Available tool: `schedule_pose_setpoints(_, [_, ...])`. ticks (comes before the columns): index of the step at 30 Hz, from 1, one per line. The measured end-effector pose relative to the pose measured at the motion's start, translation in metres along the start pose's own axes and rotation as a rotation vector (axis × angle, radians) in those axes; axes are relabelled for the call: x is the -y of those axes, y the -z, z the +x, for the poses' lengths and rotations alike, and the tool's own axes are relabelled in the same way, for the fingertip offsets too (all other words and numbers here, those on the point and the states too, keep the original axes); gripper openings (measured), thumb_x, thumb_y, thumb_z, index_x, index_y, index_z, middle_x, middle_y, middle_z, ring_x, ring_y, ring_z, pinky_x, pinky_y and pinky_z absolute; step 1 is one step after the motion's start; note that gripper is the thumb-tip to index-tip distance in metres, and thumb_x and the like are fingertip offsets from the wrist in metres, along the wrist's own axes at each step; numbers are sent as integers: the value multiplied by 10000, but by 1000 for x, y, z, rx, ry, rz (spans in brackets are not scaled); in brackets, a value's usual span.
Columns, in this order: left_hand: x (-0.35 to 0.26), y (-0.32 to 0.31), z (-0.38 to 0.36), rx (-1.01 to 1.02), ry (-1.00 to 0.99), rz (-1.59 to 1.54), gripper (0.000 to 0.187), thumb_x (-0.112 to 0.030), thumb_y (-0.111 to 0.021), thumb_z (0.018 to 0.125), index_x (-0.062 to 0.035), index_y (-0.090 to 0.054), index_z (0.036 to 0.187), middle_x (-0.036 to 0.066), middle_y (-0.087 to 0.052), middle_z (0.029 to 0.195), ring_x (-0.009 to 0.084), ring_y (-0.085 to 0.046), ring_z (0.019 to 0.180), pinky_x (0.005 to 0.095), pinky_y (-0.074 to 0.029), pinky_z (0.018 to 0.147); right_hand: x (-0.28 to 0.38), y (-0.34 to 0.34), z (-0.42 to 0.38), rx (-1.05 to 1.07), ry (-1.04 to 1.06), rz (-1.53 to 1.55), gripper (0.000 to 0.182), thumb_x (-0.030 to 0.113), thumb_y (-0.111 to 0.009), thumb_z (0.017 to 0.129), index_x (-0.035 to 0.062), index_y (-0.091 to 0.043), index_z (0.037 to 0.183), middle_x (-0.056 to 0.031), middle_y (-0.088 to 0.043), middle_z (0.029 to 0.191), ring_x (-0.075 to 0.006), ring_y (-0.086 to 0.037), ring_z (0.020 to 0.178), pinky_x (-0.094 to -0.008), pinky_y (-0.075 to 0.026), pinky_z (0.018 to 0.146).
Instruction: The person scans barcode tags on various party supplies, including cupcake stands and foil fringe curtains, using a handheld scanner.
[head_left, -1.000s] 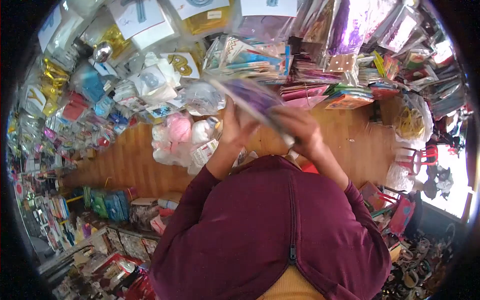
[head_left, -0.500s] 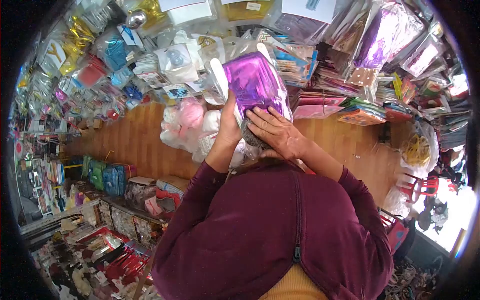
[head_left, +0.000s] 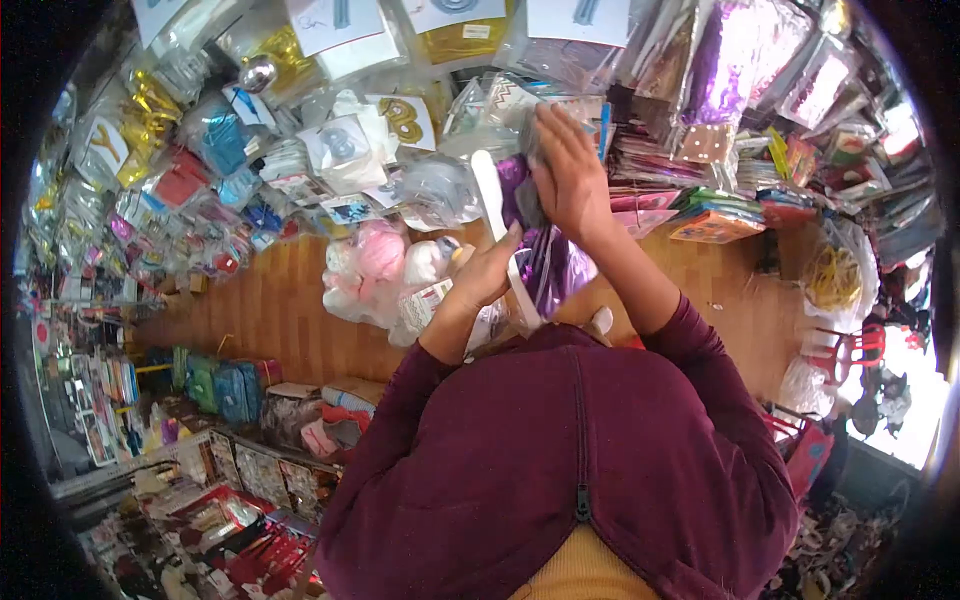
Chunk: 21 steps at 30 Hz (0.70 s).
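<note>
A glossy purple foil packet with white edges is held up in front of my chest, tilted on its side. My left hand is closed on its left edge, thumb across the front. My right hand is over the packet's upper part, its fingers close together and pressing a grey cloth against it. The palm and fingers hide part of both cloth and packet.
Bagged goods, including gold foil packets, crowd the display ahead. Stacked flat packets lie to the right. Bags of pink and white items sit by the wooden floor. A red chair stands at far right.
The purple packet has turned from facing me to a steeper, edge-on tilt and dropped slightly. My right hand has moved up along it with the grey cloth; my left hand has shifted slightly right.
</note>
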<state>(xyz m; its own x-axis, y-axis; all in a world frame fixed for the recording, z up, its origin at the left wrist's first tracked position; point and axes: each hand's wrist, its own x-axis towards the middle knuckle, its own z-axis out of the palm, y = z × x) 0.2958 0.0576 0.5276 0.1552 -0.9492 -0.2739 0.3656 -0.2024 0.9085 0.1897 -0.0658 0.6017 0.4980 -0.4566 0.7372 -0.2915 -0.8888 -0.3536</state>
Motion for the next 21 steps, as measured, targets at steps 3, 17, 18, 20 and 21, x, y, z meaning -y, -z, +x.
schedule_pose_setpoints(3, [-3, -10, -4, 94, -190, 163, 371, -200, -487, 865, 31, -443, 1152, 85, -531, 1045, 142, -495, 925, 267, -379, 837, -12, -1, -4, -55, -140, 45, 366, 41, -536, 717, -12, -500, 1077, -198, -497, 1120, -364, -451, 1062, -407, -358, 911])
schedule_pose_setpoints(17, [-10, 28, -2, 56, -233, 318, 371, -19, -538, 722, 32, -464, 1082, 88, -535, 1001, 160, -483, 981, 283, -384, 832, 29, -16, -39, 70, 17, 87, 483, 115, -597, 644, 21, -489, 1105, -134, -449, 1201, -291, -403, 1140, -452, -289, 966])
schedule_pose_setpoints(18, [-16, 23, -4, 60, -228, 320, 371, -19, -538, 722, 32, -464, 1082, 88, -535, 1001, 160, -483, 981, 283, -384, 832, 25, -15, -36, 69, 10, 85, 483, 115, -597, 644, 21, -489, 1105, -134, -449, 1201, -291, -403, 1140, -452, -289, 966])
schedule_pose_setpoints(20, [-35, 10, -8, 180, -321, 511, 314, -28, -512, 758, 44, -461, 1060, 89, -531, 974, 155, -483, 925, 286, -378, 805, 15, -14, -31, 0, -55, 149, 438, 99, -591, 648, 14, -500, 1068, -134, -494, 1137, -284, -456, 1081, -425, -331, 939])
schedule_pose_setpoints(21, [-35, 10, -9, 182, -319, 516, 314, -28, -512, 758, 44, -461, 1060, 89, -531, 974, 155, -483, 925, 286, -378, 805, 9, -16, -31, -79, -90, 158, 337, 92, -571, 700, -7, -536, 1021, -147, -560, 1000, -297, -525, 964, -391, -400, 857])
